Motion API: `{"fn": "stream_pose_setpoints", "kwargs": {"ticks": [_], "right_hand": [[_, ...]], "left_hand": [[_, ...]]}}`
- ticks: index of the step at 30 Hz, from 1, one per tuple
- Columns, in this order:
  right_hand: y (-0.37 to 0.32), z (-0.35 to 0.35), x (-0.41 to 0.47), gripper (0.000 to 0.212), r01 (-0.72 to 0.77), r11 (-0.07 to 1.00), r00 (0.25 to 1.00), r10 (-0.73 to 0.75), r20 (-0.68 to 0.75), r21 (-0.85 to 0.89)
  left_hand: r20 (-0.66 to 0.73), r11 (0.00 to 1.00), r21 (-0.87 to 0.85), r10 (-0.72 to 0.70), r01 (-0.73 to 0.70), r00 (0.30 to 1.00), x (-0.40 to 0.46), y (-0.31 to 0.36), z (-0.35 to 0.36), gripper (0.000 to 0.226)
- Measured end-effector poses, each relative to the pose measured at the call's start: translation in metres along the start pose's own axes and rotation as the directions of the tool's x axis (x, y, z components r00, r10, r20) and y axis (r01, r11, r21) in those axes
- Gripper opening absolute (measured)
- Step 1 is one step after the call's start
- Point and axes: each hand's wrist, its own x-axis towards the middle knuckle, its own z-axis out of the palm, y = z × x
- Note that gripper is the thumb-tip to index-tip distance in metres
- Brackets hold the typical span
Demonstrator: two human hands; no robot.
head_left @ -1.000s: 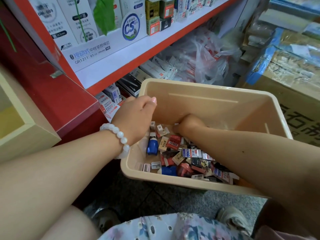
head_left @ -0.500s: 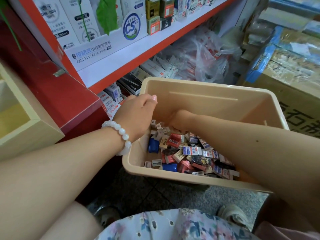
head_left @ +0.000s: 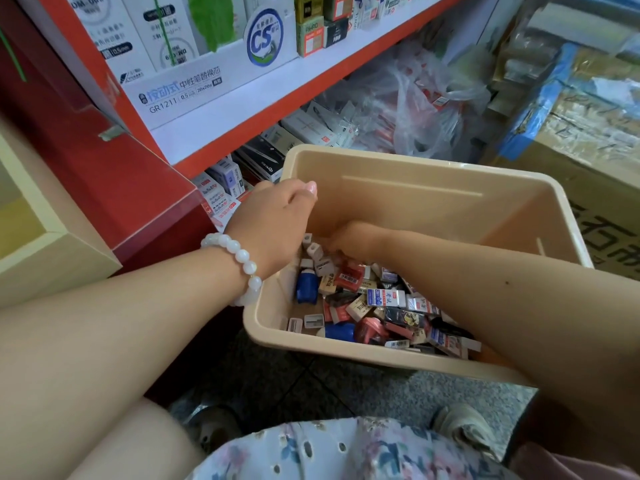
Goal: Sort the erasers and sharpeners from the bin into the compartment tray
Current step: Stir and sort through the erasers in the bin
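Barely shifted since before: right hand (head_left: 349, 242) among erasers (head_left: 384, 297) at bin (head_left: 415, 174) far-left corner, left hand (head_left: 273, 220) curled on its rim, grips untellable.

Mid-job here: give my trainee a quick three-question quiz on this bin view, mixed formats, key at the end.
1. True or false: the left hand wears a white bead bracelet.
2. The right hand is: A) on the shelf, B) down among the erasers and sharpeners in the beige bin, C) on the floor.
3. Fill in: the sharpener near the bin's left wall is ____ in colour.

Key: 1 true; 2 B; 3 blue.
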Motion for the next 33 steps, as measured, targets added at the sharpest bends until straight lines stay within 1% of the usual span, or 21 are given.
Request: {"fn": "stream_pose_setpoints", "kwargs": {"ticks": [2,3,6,8,11,13,15,17,20,22,24,26,28,30,32,33], "right_hand": [[-0.003,-0.006,-0.009,0.02,-0.009,0.978,1.0,0.004,0.025,0.208],[-0.003,-0.01,-0.012,0.023,0.009,0.97,1.0,-0.014,0.019,0.243],[0.0,-0.01,-0.015,0.03,0.046,0.99,0.998,-0.052,0.036,0.135],[0.004,-0.006,-0.013,0.037,0.017,0.997,0.994,-0.025,0.105,0.077],[0.008,-0.009,-0.016,0.04,0.026,0.999,0.991,-0.021,0.13,-0.038],[0.006,-0.013,-0.023,0.044,0.047,0.997,0.991,-0.04,0.128,-0.058],[0.007,-0.012,-0.025,0.053,0.053,0.998,0.984,-0.046,0.174,-0.037],[0.005,-0.004,-0.022,0.061,0.057,0.995,0.977,-0.038,0.21,-0.086],[0.003,0.004,-0.017,0.067,0.083,0.984,0.987,-0.06,0.149,-0.156],[0.004,0.001,-0.017,0.067,0.049,0.985,0.995,-0.033,0.099,-0.163],[0.008,-0.006,-0.017,0.071,0.034,0.978,0.998,-0.021,0.067,-0.207],[0.013,-0.01,-0.017,0.075,0.057,0.97,0.998,-0.051,0.031,-0.238],[0.014,-0.008,-0.019,0.075,0.073,0.971,0.997,-0.073,0.005,-0.226],[0.011,-0.003,-0.022,0.076,0.057,0.981,0.998,-0.054,0.024,-0.184],[0.005,-0.001,-0.028,0.08,0.027,0.997,0.997,-0.021,0.079,-0.077],[0.002,0.0,-0.032,0.079,0.035,0.999,0.995,-0.034,0.095,-0.008]], "left_hand": [[0.001,1.0,-0.002,-0.003,0.003,1.0,0.0,0.0,0.001,0.039],[-0.001,1.0,-0.002,-0.002,0.002,1.0,0.0,0.0,0.001,0.039],[-0.003,1.0,0.006,0.007,-0.007,1.0,-0.001,0.0,0.0,0.04],[-0.006,1.0,0.004,0.006,-0.005,1.0,-0.001,0.001,0.0,0.04],[-0.005,1.0,0.009,0.005,-0.005,1.0,-0.001,0.0,0.0,0.04],[-0.001,1.0,0.018,0.007,-0.007,1.0,0.0,0.0,0.0,0.04],[0.002,1.0,0.017,0.003,-0.003,1.0,0.001,0.001,0.0,0.04],[0.002,1.0,0.017,0.0,0.0,1.0,0.0,0.001,0.0,0.04],[0.001,1.0,0.014,0.003,-0.003,1.0,-0.002,0.002,-0.001,0.04],[0.006,1.0,0.017,-0.002,0.002,1.0,-0.003,0.002,-0.002,0.04],[0.008,1.0,0.024,-0.002,0.002,1.0,-0.003,0.002,-0.001,0.04],[0.007,1.0,0.022,-0.005,0.004,1.0,-0.002,0.003,-0.001,0.04],[0.01,1.0,0.027,-0.011,0.011,1.0,-0.002,0.003,-0.001,0.041],[0.011,0.999,0.031,-0.014,0.013,1.0,-0.002,0.004,-0.002,0.041],[0.008,1.0,0.022,-0.019,0.018,1.0,-0.004,0.005,-0.002,0.041],[0.009,1.0,0.018,-0.021,0.021,1.0,-0.004,0.005,-0.002,0.04]]}}
